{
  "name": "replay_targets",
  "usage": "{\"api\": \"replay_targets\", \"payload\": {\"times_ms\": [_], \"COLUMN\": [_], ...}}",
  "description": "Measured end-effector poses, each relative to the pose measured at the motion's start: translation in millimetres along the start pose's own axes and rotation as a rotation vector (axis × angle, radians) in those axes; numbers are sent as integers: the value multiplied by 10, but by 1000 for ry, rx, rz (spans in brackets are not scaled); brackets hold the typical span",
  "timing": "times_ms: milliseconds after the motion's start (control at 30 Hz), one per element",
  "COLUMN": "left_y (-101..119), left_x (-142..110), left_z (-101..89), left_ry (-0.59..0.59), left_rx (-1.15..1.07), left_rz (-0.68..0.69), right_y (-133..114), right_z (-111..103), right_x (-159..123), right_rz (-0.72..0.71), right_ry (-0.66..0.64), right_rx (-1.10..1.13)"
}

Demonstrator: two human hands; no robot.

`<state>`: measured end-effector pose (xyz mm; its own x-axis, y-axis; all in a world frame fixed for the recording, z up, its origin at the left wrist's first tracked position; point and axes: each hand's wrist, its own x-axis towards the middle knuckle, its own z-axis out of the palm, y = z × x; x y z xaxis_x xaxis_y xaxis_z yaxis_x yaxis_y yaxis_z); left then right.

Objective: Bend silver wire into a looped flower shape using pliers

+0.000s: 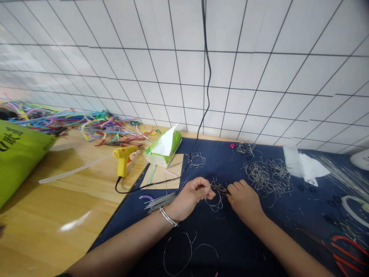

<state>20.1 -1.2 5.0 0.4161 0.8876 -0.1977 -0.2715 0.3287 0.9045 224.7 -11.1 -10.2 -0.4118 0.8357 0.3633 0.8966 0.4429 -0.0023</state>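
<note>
My left hand [195, 194] pinches a looped wire piece [216, 203] between thumb and fingers, over the dark blue cloth. The piece is thin silvery wire bent into several loops. My right hand [243, 200] is closed round the handles of a pair of pliers [219, 188], whose dark jaws point left and meet the wire close to my left fingertips. Whether the jaws are clamped on the wire is too small to tell. A bundle of straight wires [161, 202] lies beside my left wrist. Behind my hands sits a flower-shaped wire ring [197, 160].
Tangled wire [268, 177] lies to the right, near red-handled scissors [346, 250]. At left are a yellow glue gun [123, 157] with a black cord, a tissue pack [164, 148], coloured pipe cleaners [103, 125] and a green bag [20, 154]. Loose curved wires [180, 265] lie in front.
</note>
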Motion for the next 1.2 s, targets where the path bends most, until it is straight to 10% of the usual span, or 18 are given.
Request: {"api": "replay_targets", "payload": {"times_ms": [1200], "left_y": [8], "left_x": [50], "left_z": [-44], "left_ry": [29], "left_rx": [301], "left_rz": [85], "right_y": [3], "right_z": [-57], "right_x": [20], "right_rz": [16], "right_ry": [-80], "right_rx": [74]}}
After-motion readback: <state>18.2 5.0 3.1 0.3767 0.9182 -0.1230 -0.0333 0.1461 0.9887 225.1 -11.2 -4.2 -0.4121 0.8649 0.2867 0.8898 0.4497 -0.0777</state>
